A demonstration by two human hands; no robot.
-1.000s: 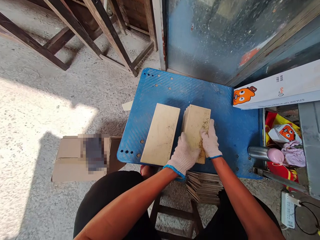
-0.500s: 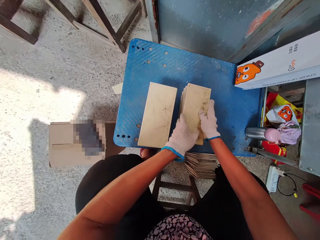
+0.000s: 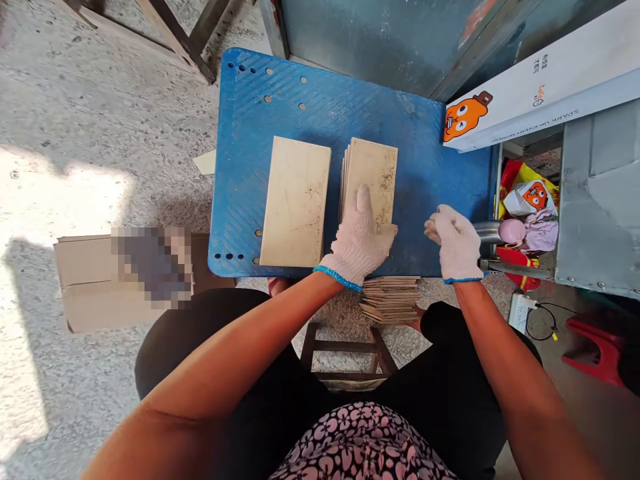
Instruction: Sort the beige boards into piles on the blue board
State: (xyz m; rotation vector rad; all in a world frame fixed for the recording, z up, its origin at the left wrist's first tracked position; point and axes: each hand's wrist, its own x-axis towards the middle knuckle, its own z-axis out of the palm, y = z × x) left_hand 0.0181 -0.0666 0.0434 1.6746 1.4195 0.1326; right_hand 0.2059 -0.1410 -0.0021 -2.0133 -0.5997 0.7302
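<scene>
Find stack of tan boards (image 3: pixel 369 167) on blue table (image 3: pixel 425 160), set within easy reach, presumably to avoid stretching. Note similar panel (image 3: pixel 295 200) just to left, not touching (single or layered, cannot tell). Note left gloved hand (image 3: pixel 359 239) laid palm down across near end of stack, apparently to steady it, with thumb and forefinger spread apart. Record right gloved hand (image 3: pixel 456 243) held clear of stack, near flask (image 3: pixel 487 232), with fingers loosely curled and nothing visible in grasp; cannot tell about fingertip contact.
</scene>
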